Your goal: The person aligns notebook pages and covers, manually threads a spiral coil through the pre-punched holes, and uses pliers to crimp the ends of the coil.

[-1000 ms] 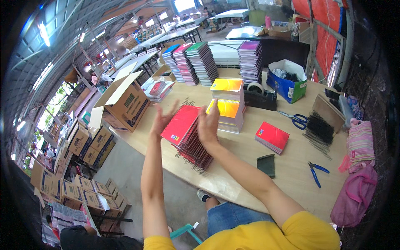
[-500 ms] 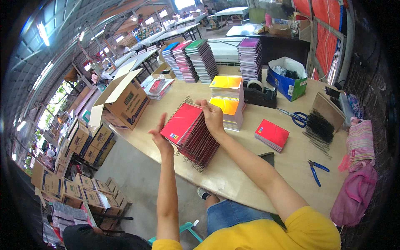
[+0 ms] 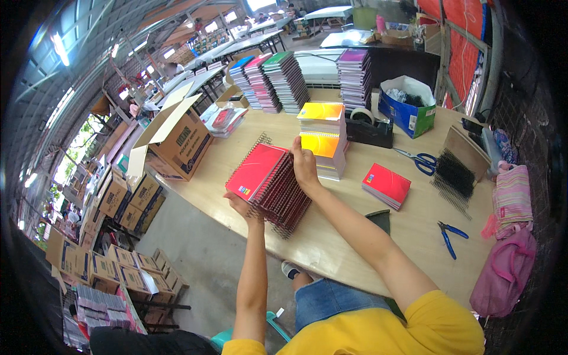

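Note:
A tall stack of red spiral notebooks (image 3: 258,171) stands near the table's front edge, wire coils jutting from its sides. My left hand (image 3: 241,205) presses against its near-left side, fingers partly hidden by the stack. On the right side my right hand (image 3: 305,167) grips it, thumb up by the top corner. Between them the two hands hold the stack. Just beyond my right hand rises a pile of yellow-covered notebooks (image 3: 322,147). A smaller pile of red notebooks (image 3: 386,186) lies to the right of my right forearm.
Blue-handled scissors (image 3: 425,164), blue cutting pliers (image 3: 449,238) and a bundle of black wire coils (image 3: 454,179) lie to the right. A tape dispenser (image 3: 370,131) and a blue-green box (image 3: 409,112) stand behind. An open carton (image 3: 179,145) sits left; notebook stacks (image 3: 286,83) line the back.
My left hand has closed in from beside the stack onto its near-left side. My right hand has slid slightly down its right side. The stack has barely shifted.

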{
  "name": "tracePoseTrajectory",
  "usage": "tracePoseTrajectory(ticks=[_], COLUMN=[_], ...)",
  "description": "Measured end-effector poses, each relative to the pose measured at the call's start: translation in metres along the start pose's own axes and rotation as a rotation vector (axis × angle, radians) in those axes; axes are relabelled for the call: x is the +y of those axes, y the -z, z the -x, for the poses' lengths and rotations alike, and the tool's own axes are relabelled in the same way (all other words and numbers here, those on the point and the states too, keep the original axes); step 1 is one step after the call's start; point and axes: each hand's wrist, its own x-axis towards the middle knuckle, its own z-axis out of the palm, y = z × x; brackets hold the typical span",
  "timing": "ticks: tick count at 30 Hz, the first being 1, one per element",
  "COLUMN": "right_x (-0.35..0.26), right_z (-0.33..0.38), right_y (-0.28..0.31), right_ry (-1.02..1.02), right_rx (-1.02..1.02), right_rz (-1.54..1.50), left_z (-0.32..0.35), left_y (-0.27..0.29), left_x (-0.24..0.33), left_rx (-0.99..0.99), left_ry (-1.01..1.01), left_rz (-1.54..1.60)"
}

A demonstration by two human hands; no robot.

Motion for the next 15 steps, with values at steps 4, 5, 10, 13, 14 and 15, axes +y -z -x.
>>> tracePoseTrajectory(ticks=[4,5,10,13,14,15], right_x=[-0.009,-0.013,-0.03,-0.031,-0.028,-0.025], right_z=[-0.009,-0.002,0.004,0.003,0.005,0.011], right_y=[-0.016,-0.017,-0.013,-0.015,-0.015,-0.019], right_ry=[0.321,0.321,0.256,0.123,0.253,0.384], right_rx=[0.289,0.225,0.235,0.139,0.268,0.396], right_rz=[-0.234,-0.148,0.052,0.085,0.104,0.124], left_z=[-0.014,-0.018,-0.021,-0.022,-0.021,-0.02], left_y=[-0.033,-0.026,-0.017,-0.018,-0.026,-0.034], left_x=[0.019,0.024,0.028,0.031,0.035,0.04], left_rx=[-0.136,-0.161,-0.223,-0.215,-0.227,-0.239], left_ry=[-0.143,-0.181,0.054,0.043,0.083,0.123], left_rz=[0.023,-0.066,-0.225,-0.088,0.036,0.161])
